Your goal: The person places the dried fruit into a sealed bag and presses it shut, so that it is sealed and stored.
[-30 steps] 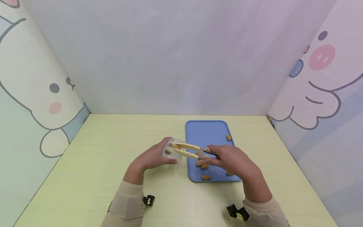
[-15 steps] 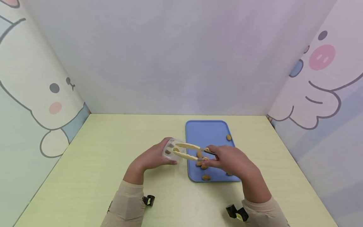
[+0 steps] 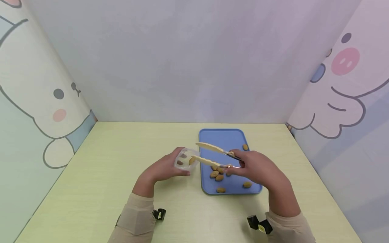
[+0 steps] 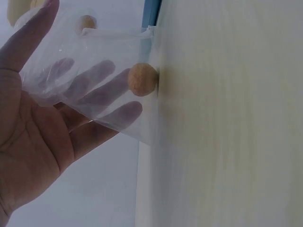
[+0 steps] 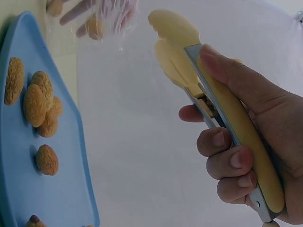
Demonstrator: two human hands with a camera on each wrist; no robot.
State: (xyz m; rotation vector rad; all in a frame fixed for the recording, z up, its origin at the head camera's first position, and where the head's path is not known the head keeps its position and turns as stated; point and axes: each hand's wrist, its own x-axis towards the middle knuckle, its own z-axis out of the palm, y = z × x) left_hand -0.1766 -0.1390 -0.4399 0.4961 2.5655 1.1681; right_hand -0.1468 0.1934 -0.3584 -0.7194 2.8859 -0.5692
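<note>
Yellow tongs, tips parted, are gripped by curled fingers of the right hand; the left hand holds, between fingers and thumb, a clear plastic bag beside the blue tray. Wrinkled nuts lie in both; the tips should clear the film unsnagged.

Nuts on the tray — bag to its left, nuts inside.

Head view from above, wrist views close, bag in all

Clear bag of nuts in left hand, yellow tongs spread in right hand, nuts on tray
</note>
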